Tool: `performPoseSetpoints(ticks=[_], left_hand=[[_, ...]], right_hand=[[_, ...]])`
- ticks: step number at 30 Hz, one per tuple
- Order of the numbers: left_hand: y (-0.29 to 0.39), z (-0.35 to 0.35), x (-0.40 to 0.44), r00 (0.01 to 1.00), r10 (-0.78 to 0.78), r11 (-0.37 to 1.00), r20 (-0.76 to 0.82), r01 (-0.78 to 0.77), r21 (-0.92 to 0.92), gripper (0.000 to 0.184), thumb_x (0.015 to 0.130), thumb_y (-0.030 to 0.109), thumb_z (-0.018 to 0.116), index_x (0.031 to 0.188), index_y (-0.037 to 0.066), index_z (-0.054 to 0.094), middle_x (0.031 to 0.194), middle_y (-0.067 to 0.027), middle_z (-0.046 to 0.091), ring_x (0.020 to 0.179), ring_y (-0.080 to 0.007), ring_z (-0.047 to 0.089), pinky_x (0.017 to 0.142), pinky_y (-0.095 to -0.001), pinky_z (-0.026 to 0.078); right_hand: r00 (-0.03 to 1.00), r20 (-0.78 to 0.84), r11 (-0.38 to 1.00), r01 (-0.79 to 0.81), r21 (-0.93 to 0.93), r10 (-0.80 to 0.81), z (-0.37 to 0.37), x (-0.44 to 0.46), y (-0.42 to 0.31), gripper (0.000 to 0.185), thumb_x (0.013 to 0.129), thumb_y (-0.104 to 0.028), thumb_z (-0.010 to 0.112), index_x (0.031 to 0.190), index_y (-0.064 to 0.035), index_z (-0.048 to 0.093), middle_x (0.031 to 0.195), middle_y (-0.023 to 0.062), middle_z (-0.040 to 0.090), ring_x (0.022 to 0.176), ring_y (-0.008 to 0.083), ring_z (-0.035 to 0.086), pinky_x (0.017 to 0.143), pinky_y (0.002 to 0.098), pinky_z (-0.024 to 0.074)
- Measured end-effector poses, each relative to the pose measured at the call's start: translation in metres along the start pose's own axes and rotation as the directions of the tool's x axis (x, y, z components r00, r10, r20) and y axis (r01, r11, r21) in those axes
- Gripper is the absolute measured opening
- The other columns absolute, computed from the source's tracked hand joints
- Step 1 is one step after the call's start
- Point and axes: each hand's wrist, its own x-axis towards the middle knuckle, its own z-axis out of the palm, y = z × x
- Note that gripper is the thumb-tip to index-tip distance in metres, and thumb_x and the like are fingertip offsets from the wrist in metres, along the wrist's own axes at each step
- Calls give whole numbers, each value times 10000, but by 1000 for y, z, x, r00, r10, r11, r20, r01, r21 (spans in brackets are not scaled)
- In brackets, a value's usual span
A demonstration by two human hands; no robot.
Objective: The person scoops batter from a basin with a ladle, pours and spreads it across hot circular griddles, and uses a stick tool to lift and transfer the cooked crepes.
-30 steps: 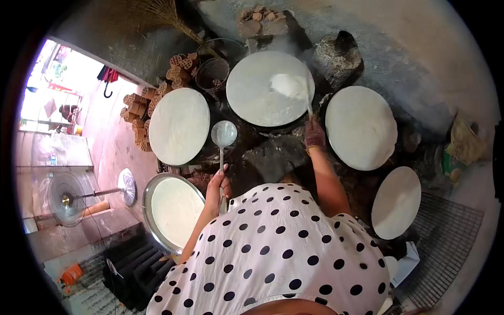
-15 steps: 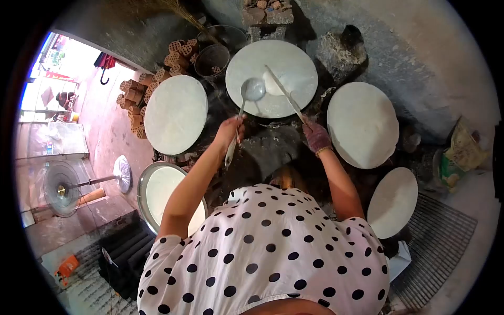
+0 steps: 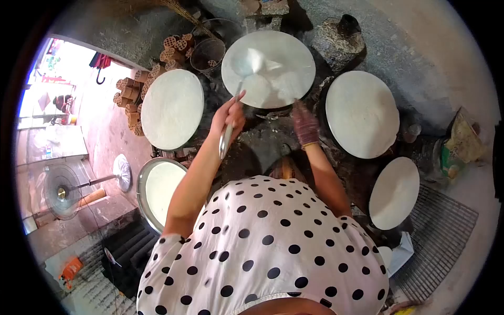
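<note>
Ladle [image 3: 243, 64] was at 12 o'clock, its blurred bowl over the left part of the top disc [image 3: 295, 55]; contact unclear. White mix [image 3: 256, 89] lay there in uneven patches. Left hand [image 3: 229, 119] was closed round the handle partway along, the butt jutting back toward the wearer; likely for reach, with fingers clear of the disc. Right hand [image 3: 306, 126], at the disc's 5 o'clock edge, wore a dark reddish glove [image 3: 310, 132], probably against heat; could not tell whether it pinched anything.

Discs at 10 [image 3: 172, 109], 2 [image 3: 362, 114] and nearly 4 o'clock [image 3: 395, 193] made an arc round the wearer, seemingly so one standing spot served all. Pan [image 3: 140, 195] of white liquid sat at 8, apparently for the ladle side.

Farther out: pierced bricks [image 3: 126, 94] at 10, fan [image 3: 62, 193] between 8 and 9, printed sack [image 3: 464, 143] at 3. Green print illegible; no brand or label readable.
</note>
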Motion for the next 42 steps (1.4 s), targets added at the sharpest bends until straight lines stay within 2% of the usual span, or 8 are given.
performPoseSetpoints(ticks=[2,14,17,20,23,29,39,42], left_hand=[[2,19,-33,998,21,998,-57,-18,63,299,1026,169,316,1255,27,446,556,67,331,367,-31,293,346,-184,325],[10,-17,-139,960,-128,949,-247,191,250,266,1008,186,374,1205,41,480,576,70,349,390,-32,316,366,-188,309],[1,-55,-138,897,-306,930,-318,353,101,267,1022,171,333,1213,37,462,559,66,323,385,-27,325,344,-189,333],[-9,-62,-146,895,-344,883,-284,411,228,269,1000,195,404,1206,47,493,560,66,339,378,-35,305,346,-196,289],[-12,-25,-170,950,-300,849,-90,309,428,371,997,237,426,1311,46,467,524,57,330,343,-40,269,319,-200,259],[-97,21,-125,922,-378,787,-86,368,495,354,994,175,407,1335,83,431,571,46,344,374,-50,290,354,-197,258],[-137,63,-61,899,-436,870,34,430,-241,439,1027,170,288,1452,84,218,655,-27,439,352,-69,385,316,-228,393],[-122,108,-64,982,-189,982,-7,189,16,449,1014,155,343,1436,46,230,594,3,424,339,-75,401,330,-223,421]], right_hand=[[932,-40,932,-357,59,360,-19,3,-10,426,943,-326,480,1317,-127,523,1218,170,594,1092,356,571,916,414,464],[994,76,625,108,-773,-78,18,-86,-9,425,962,-332,403,1342,-151,460,1105,156,635,988,254,631,810,439,511],[955,-145,713,-291,-638,259,31,-111,14,435,909,-404,491,1290,-200,530,1065,175,637,891,374,632,782,448,507],[985,142,333,101,-937,101,25,-188,8,426,916,-354,487,1280,-138,535,797,133,649,734,312,659,643,418,539],[912,148,715,393,-578,-382,-18,-230,-16,424,895,-359,535,1239,-113,563,799,154,643,711,328,645,620,409,533],[748,-453,619,-659,-427,484,-188,-193,35,534,887,-486,527,1204,-59,577,1071,193,637,869,382,628,767,464,498],[443,-551,565,-823,65,708,-419,24,264,500,767,-438,694,1052,-28,672,971,177,686,879,339,645,760,418,479],[623,-563,678,-721,-144,543,-415,58,219,524,699,-406,768,1060,-38,679,947,133,695,813,292,637,753,399,479]])
